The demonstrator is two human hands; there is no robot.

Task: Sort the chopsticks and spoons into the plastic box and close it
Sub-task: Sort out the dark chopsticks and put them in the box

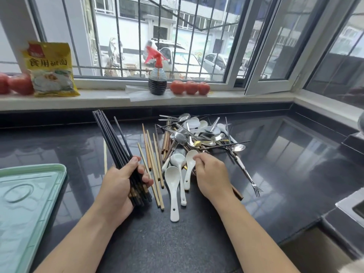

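Observation:
My left hand [122, 184] grips a bundle of several black chopsticks [112, 136], tips pointing away to the upper left. Beside it lie loose bamboo chopsticks [152, 164] on the dark counter. My right hand [210, 176] rests at the near edge of a heap of metal spoons [197, 134] and white ceramic spoons [173, 186], fingertips pinched at the bowl of a white spoon [190, 160]. A brown stick end [237, 194] shows under that hand. At the left edge lies the pale green plastic box lid [25, 203], only partly in view.
A metal fork [250, 178] lies right of the heap. On the window sill stand a yellow bag [51, 69], a red-topped spray bottle [157, 75] and tomatoes [189, 87]. A sink edge [348, 207] is at the right.

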